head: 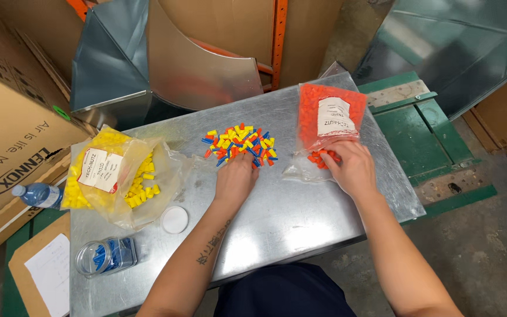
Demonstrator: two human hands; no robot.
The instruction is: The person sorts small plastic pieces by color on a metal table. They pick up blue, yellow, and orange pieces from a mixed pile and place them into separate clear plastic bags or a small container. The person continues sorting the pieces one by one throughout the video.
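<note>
A mixed pile of small yellow, orange and blue caps (239,142) lies on the metal table (300,217). My left hand (235,178) rests at the pile's near edge, fingers curled into the caps. My right hand (350,165) is at the open mouth of a clear bag of orange caps (330,117), fingers among a few orange caps (319,157) there. Whether either hand grips a cap is hidden.
A clear bag of yellow caps (118,176) lies at the left, with a white lid (175,219) and a clear jar of blue caps (105,256) near it. Sheet-metal ducting (165,58) stands behind. Cardboard boxes (13,135) and a water bottle (37,194) sit at the left.
</note>
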